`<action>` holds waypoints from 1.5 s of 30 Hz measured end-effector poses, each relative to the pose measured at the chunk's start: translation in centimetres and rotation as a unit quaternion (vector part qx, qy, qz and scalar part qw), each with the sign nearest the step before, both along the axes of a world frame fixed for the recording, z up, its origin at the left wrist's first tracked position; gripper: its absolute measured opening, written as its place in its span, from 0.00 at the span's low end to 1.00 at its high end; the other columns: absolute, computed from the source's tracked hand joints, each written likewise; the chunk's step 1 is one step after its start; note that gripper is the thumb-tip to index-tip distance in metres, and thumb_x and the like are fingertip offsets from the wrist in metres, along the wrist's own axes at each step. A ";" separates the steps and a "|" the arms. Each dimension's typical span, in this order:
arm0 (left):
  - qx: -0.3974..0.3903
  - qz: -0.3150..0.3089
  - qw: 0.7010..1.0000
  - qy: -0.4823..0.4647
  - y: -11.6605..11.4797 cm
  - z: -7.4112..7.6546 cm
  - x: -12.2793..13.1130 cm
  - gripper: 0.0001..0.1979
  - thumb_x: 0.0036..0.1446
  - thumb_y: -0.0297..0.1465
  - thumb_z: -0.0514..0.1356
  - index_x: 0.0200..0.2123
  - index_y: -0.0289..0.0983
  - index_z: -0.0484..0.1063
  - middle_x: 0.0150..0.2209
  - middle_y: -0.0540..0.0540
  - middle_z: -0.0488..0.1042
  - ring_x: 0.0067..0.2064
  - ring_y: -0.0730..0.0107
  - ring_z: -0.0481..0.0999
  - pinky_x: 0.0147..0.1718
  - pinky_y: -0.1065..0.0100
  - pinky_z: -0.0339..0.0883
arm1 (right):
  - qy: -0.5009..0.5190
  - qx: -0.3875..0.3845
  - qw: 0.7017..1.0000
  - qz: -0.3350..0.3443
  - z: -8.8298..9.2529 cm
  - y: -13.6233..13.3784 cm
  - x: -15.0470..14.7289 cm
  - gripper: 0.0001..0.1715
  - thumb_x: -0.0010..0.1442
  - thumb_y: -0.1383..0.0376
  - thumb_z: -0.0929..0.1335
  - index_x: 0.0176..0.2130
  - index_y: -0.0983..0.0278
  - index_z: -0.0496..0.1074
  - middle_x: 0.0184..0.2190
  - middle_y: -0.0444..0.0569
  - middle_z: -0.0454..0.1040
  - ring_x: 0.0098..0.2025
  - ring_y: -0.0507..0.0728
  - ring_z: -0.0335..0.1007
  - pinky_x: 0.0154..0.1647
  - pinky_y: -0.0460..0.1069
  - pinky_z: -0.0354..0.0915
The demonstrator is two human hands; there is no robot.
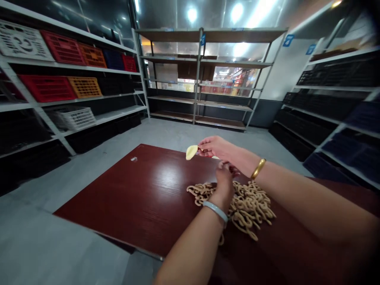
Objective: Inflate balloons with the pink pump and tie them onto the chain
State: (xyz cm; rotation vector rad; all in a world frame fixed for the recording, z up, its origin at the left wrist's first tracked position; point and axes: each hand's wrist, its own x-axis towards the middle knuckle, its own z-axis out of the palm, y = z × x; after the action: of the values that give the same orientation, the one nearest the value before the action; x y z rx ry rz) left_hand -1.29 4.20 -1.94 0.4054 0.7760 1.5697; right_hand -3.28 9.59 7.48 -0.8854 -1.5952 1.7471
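Observation:
A pale yellow, leaf-shaped piece [191, 152] is pinched in the fingertips of my right hand [216, 147], above the far edge of the dark red table [118, 190]. A gold bangle circles that wrist. Nearer to me, my left hand [225, 178] has its fingers curled, just below the right hand; whatever they hold, if anything, is hidden. Its wrist wears a pale bangle. Beneath and around my hands lies a pile of tan, curled, cord-like loops [252, 202]. Something whitish and red shows partly behind my hands.
A small shiny scrap [133, 159] lies at the table's far left. Shelves with coloured crates [49, 88] line the left side, metal racks [196, 79] stand at the back, and dark crates [320, 107] fill the right shelves.

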 end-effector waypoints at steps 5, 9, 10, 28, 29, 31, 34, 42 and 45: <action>0.056 -0.045 0.992 -0.102 -0.9 0.5 0.5 0.10 0.58 0.33 0.53 0.37 0.33 0.70 0.28 0.45 0.74 0.29 0.70 0.75 0.33 0.67 0.70 | 0.016 -0.023 0.990 -0.137 -0.9 -0.9 7.4 0.08 0.49 0.69 0.73 0.31 0.64 0.70 0.26 0.48 0.77 0.31 0.54 0.75 0.41 0.50 0.72; 0.058 -0.131 0.981 -0.132 -2.0 0.7 1.0 0.09 0.55 0.32 0.55 0.35 0.34 0.71 0.31 0.42 0.77 0.33 0.65 0.78 0.40 0.61 0.71 | 0.005 -0.026 0.983 -0.180 -1.8 -2.4 11.2 0.11 0.51 0.70 0.71 0.35 0.63 0.67 0.26 0.45 0.76 0.32 0.53 0.76 0.40 0.49 0.72; 0.059 -0.155 0.976 -0.141 -2.3 0.8 1.2 0.09 0.55 0.32 0.55 0.35 0.34 0.71 0.32 0.42 0.77 0.33 0.64 0.78 0.41 0.60 0.71 | -0.006 -0.026 0.983 -0.183 -1.9 -2.8 11.8 0.12 0.51 0.70 0.71 0.37 0.62 0.66 0.26 0.45 0.76 0.31 0.54 0.76 0.38 0.49 0.72; 0.018 -0.210 0.974 -0.082 -3.1 1.0 1.6 0.11 0.63 0.34 0.56 0.37 0.31 0.73 0.37 0.38 0.79 0.36 0.65 0.80 0.37 0.67 0.74 | -0.336 0.460 0.786 -0.241 -6.5 -9.6 19.8 0.32 0.56 0.63 0.69 0.59 0.62 0.62 0.59 0.55 0.65 0.54 0.57 0.68 0.54 0.53 0.64; 0.024 -0.192 0.978 -0.077 -3.0 1.2 1.2 0.11 0.63 0.34 0.56 0.36 0.31 0.72 0.37 0.37 0.79 0.37 0.63 0.80 0.39 0.64 0.74 | -0.369 0.450 0.770 -0.262 -6.9 -9.8 21.2 0.32 0.57 0.60 0.68 0.59 0.62 0.61 0.60 0.56 0.64 0.53 0.58 0.68 0.54 0.54 0.65; 0.021 -0.149 0.986 -0.068 -2.7 1.6 0.5 0.10 0.63 0.33 0.56 0.33 0.32 0.71 0.35 0.38 0.79 0.36 0.63 0.81 0.41 0.61 0.74 | -0.476 0.406 0.717 -0.306 -8.0 -10.0 24.3 0.34 0.58 0.55 0.67 0.61 0.62 0.61 0.59 0.58 0.65 0.57 0.64 0.64 0.55 0.59 0.63; 0.011 -0.126 0.988 -0.086 -2.0 1.9 -0.5 0.10 0.64 0.32 0.55 0.33 0.32 0.71 0.31 0.41 0.78 0.32 0.66 0.80 0.38 0.63 0.74 | -0.610 0.313 0.667 -0.291 -9.8 -9.9 27.6 0.44 0.55 0.48 0.68 0.63 0.64 0.58 0.56 0.63 0.67 0.55 0.71 0.65 0.50 0.62 0.64; -0.006 -0.069 0.987 -0.148 -0.2 2.0 -3.4 0.15 0.65 0.34 0.53 0.29 0.32 0.70 0.31 0.40 0.78 0.34 0.65 0.80 0.39 0.63 0.74 | -0.644 0.352 0.615 -0.287 -8.6 -9.3 24.9 0.32 0.60 0.54 0.64 0.59 0.66 0.61 0.48 0.61 0.73 0.43 0.65 0.74 0.38 0.54 0.65; 0.016 -0.037 0.987 -0.156 0.4 1.9 -4.6 0.17 0.66 0.34 0.52 0.27 0.33 0.69 0.36 0.37 0.79 0.40 0.61 0.80 0.43 0.60 0.73 | -0.590 0.443 0.616 -0.277 -7.5 -9.9 21.7 0.37 0.61 0.48 0.62 0.62 0.63 0.57 0.52 0.59 0.71 0.43 0.63 0.73 0.39 0.53 0.65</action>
State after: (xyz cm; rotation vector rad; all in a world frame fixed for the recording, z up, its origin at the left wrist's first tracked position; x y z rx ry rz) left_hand -5.88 4.59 -0.09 0.2012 0.4885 1.5316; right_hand 18.42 -0.30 -0.03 -1.7894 -2.1371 -0.4025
